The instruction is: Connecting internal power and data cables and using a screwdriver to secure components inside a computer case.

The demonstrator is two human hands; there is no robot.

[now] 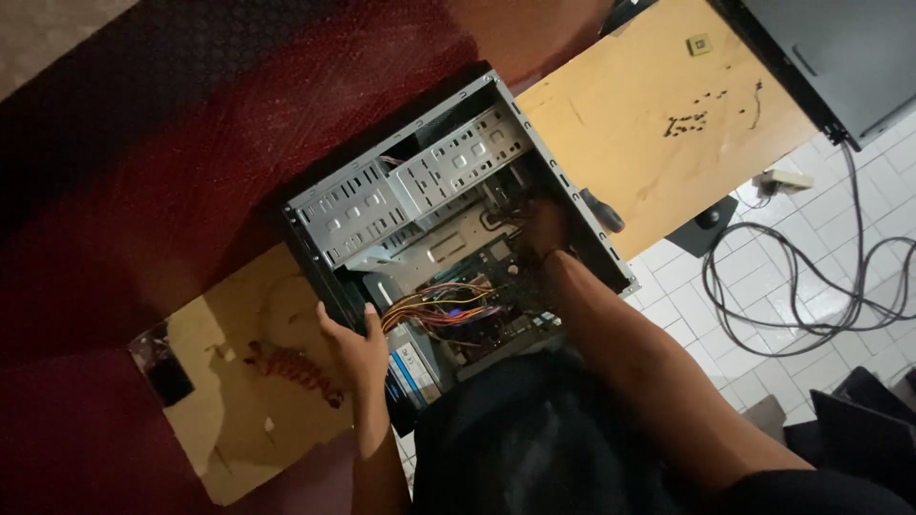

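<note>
Case: open computer case (448, 205) lies on its side on the wooden worktop (658, 114), open face up so the interior is reachable.
Left hand (358, 348): grip clamped on the case's near rim; braces it.
Right hand (546, 227): deep inside beside the drive cage (458, 157); dim view, probably on a fitting; grip state cannot be told.
Cables: coloured wire bundle (439, 307) lies between both hands.
</note>
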